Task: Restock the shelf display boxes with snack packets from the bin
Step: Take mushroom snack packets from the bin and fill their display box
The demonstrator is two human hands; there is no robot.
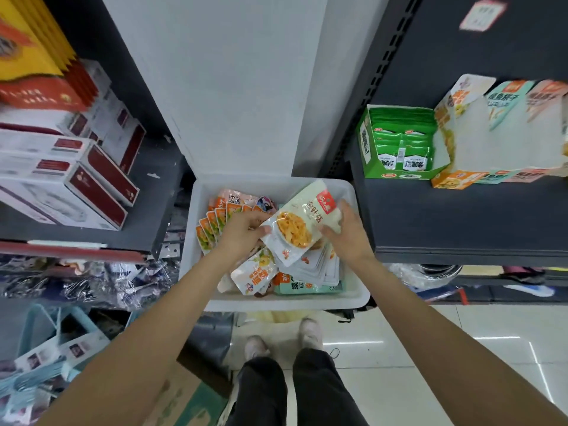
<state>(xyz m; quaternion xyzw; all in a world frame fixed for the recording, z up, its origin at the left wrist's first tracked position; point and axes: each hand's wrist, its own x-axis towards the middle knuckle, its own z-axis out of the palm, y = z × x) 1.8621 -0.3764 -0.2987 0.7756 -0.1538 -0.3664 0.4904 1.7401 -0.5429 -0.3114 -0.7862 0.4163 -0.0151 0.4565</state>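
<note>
Right of frame, on the dark shelf (461,216): green display box (399,142) full, orange display box (455,167) beside it looking unfilled. Lower centre, white bin (276,302) holding many snack packets yet. Above it, left hand (242,232) and right hand (347,232) both clamped on one white packet (298,222), not shelved yet; much left

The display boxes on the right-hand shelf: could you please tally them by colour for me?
Green display box: 1
Orange display box: 1
Teal display box: 1
Pink display box: 1, cut off by the frame edge
Total: 4
</note>
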